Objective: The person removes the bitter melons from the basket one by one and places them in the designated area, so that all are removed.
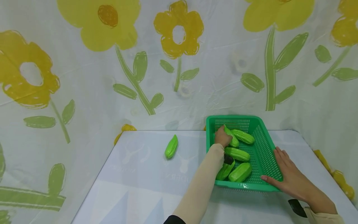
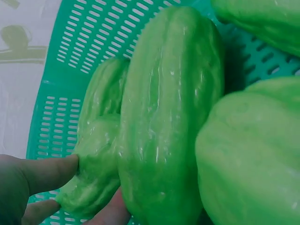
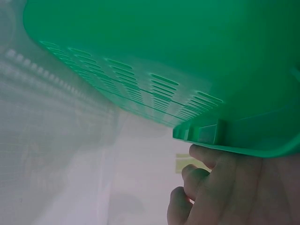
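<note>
Inside the green basket (image 1: 267,160), at its far left, my left hand (image 1: 223,137) holds a green ribbed gourd (image 1: 232,138). The left wrist view shows my thumb and fingers about the narrow end of that gourd (image 2: 96,173), which lies against others. Another gourd (image 1: 244,137) is beside it; nearer the front are a crosswise gourd (image 1: 237,154) and two more, one (image 1: 240,172) fully visible and one (image 1: 225,171) partly behind my sleeve. My right hand (image 1: 293,179) grips the basket's front right corner, thumb over the rim and fingers outside (image 3: 225,187).
A single green gourd (image 1: 171,147) lies on the white patterned table (image 1: 139,174), left of the basket. Behind the table hangs a flower-printed curtain (image 1: 212,77), close to the basket's far side.
</note>
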Motion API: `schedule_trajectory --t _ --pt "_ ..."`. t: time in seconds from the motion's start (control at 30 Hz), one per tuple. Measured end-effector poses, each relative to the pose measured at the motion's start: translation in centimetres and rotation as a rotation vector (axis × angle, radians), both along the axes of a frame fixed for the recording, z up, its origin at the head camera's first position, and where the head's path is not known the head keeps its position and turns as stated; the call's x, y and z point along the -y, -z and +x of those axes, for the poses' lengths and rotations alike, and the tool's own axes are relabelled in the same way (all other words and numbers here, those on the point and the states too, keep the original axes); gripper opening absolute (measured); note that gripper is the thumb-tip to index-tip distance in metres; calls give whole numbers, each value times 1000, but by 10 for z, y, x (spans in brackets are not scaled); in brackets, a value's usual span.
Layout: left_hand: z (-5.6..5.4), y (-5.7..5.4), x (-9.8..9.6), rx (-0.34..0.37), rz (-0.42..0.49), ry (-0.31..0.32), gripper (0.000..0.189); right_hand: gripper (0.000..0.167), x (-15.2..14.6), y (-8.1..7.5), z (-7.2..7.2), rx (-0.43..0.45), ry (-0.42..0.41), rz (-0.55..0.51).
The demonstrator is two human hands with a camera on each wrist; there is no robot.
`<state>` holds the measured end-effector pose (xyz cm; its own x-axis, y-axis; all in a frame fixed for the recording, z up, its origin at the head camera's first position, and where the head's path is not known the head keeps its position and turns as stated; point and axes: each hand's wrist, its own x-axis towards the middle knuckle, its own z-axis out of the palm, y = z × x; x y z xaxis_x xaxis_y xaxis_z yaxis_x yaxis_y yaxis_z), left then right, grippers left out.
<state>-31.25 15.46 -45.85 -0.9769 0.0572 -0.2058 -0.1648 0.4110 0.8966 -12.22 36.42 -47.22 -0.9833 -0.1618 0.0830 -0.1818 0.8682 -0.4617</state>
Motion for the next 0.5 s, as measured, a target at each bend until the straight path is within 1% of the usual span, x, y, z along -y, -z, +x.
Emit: schedule_trajectory --t 0.13,0.27,0.37,0.5 --pt "2 -3 -1 0 39 -23 64 114 0 0 1 1 1 -6" --pt "5 -8 -1 16 72 -37 61 114 -1 -1 0 6 1 -1" --pt "5 -11 -1 23 108 -33 61 114 -1 -2 0 13 0 3" --pt "3 -13 2 14 123 -23 61 114 -1 -2 0 12 -2 3"
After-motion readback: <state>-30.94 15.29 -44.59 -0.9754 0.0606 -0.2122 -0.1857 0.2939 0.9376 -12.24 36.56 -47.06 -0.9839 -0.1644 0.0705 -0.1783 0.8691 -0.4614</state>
